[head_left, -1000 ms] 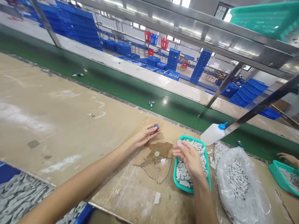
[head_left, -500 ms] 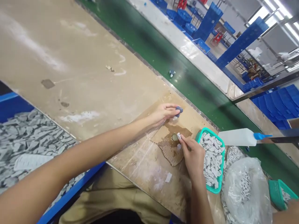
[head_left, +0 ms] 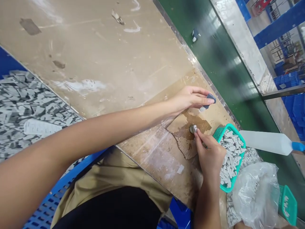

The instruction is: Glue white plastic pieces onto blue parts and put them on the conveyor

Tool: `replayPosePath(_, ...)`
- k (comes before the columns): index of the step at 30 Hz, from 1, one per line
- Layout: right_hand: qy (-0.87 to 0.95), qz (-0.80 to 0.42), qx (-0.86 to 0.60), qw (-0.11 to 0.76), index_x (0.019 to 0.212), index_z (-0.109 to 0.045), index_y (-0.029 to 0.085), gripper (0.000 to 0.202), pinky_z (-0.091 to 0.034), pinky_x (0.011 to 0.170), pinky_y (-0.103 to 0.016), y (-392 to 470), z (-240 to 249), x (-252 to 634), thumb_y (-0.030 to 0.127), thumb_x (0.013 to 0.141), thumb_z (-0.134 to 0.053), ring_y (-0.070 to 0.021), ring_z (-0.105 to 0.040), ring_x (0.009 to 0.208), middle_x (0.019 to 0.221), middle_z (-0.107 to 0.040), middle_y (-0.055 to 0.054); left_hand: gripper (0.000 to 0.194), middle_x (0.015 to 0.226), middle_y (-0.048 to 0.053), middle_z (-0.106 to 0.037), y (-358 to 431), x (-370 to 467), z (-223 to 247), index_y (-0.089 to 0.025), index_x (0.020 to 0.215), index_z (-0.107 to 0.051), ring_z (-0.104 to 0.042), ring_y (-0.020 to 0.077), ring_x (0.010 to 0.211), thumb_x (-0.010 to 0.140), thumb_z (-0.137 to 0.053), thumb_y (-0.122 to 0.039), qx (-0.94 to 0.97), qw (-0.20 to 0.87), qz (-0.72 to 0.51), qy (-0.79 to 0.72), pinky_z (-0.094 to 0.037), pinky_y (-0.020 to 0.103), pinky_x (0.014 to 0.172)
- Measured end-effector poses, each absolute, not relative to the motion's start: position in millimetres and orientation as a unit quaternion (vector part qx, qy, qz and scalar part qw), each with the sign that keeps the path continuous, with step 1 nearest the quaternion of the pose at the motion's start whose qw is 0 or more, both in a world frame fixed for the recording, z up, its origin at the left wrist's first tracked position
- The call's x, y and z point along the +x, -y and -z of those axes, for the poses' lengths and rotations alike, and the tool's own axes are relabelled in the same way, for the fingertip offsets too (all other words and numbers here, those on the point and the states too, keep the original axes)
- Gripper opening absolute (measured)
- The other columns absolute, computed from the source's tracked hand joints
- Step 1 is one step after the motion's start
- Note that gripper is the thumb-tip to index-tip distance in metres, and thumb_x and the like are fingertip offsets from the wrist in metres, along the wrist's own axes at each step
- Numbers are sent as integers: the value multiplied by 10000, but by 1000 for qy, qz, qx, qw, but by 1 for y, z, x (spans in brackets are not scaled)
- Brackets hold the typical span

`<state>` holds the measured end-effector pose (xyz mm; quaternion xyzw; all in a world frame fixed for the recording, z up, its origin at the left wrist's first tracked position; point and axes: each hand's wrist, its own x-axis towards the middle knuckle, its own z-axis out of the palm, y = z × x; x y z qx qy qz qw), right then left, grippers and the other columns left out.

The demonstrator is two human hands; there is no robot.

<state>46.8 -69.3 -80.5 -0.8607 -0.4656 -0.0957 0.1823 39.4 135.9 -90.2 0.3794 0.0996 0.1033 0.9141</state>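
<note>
My left hand (head_left: 194, 97) is stretched out over the table and grips a small dark blue-grey piece (head_left: 210, 100) with a pale part under it. My right hand (head_left: 208, 143) pinches a small light grey piece (head_left: 194, 128) at a small round cap (head_left: 191, 129). That cap lies on a wet-stained, torn piece of cardboard (head_left: 183, 144). Just right of my right hand stands a green basket (head_left: 241, 137) filled with light grey pieces (head_left: 230, 152).
A blue crate (head_left: 57, 190) of grey pieces (head_left: 21, 105) is at the left. On the right are a white bottle (head_left: 267, 141), a clear plastic bag (head_left: 257, 187) and another green basket (head_left: 289, 206). A green strip (head_left: 224, 70) runs behind the table (head_left: 95, 41).
The view has shifted, so things on the table appear larger. The light grey piece in my right hand has moved from beside the round cap onto it. My left hand still grips the blue-grey piece.
</note>
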Motion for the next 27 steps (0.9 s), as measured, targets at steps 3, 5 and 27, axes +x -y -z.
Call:
replayPosePath(3,470,92,-861,169,996,-772,140,262,-560,696,-231,68,80,46,300,979,-565,-145,-713,728,847,-772,-63,284,927,76,-715,-135,39,89,-75,1025,-664,-671,115,796,761,-767,-91,385,912,-91,-107,-507,325,876)
replayPosePath(5,474,92,-861,159,1004,-772,139,259,-555,702,-229,68,80,46,293,979,-565,-143,-707,735,841,-765,-64,298,948,96,-716,-134,38,89,-73,1021,-668,-672,121,802,748,-783,-94,383,914,-83,-105,-512,328,874)
replayPosePath(27,300,138,-800,501,1030,-776,243,188,-567,670,-290,82,67,49,194,903,-646,-139,-662,727,865,-721,-42,230,741,27,-731,-103,27,92,-113,768,-701,-678,126,698,594,-762,24,522,851,22,-58,-564,268,757)
